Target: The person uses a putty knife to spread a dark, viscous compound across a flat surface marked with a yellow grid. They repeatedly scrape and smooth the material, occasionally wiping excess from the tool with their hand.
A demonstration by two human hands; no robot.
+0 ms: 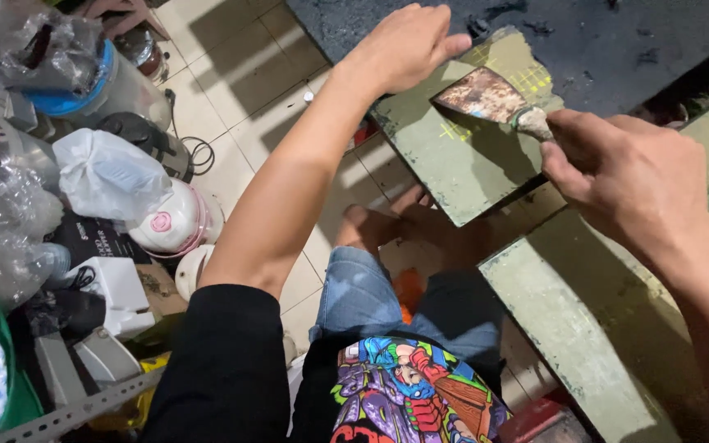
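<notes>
Right hand grips scraper; left hand steadies green board.

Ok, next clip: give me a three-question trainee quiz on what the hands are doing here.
1. True or false: the right hand grips a scraper.
2. What does the left hand rest on? A) the white bag B) the green panel C) the jeans
3. Fill in: the scraper blade lies on the panel next to a ___ coating.

Key: 1 true; 2 B; 3 dark.
</notes>
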